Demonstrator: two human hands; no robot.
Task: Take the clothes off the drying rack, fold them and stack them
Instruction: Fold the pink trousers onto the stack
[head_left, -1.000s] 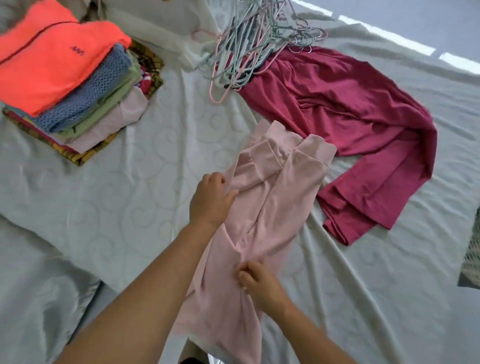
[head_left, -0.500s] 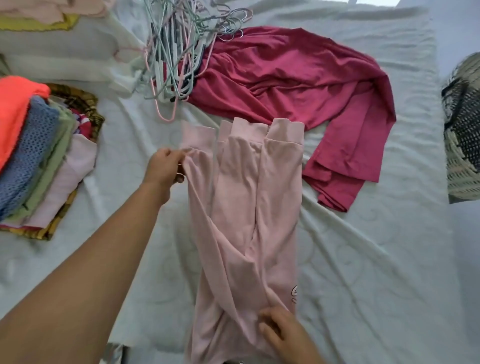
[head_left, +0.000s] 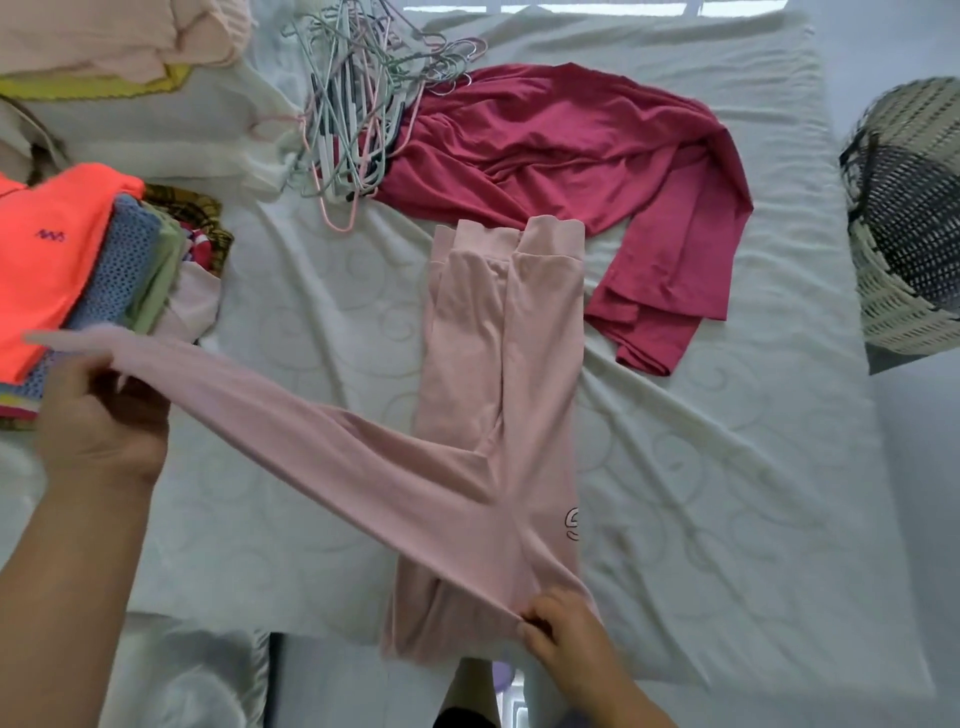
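A pale pink garment (head_left: 498, 374) lies lengthwise on the white bed sheet (head_left: 727, 493), its cuffed end pointing away from me. My left hand (head_left: 101, 421) grips the end of one long pink sleeve and holds it stretched out to the left, above the sheet. My right hand (head_left: 563, 629) pinches the same garment at its near end, close to the bed's front edge. A stack of folded clothes (head_left: 78, 280) with an orange top piece sits at the left, partly behind the raised sleeve. A crumpled crimson garment (head_left: 571, 150) lies beyond the pink one.
A heap of wire hangers (head_left: 353, 109) lies at the back centre. A woven basket (head_left: 909, 218) stands off the bed's right side. More pale and yellow cloth (head_left: 104, 47) is piled at the back left.
My left hand has pulled the pink sleeve off the garment, outward to the left and nearer to me. My right hand keeps its hold on the near end.
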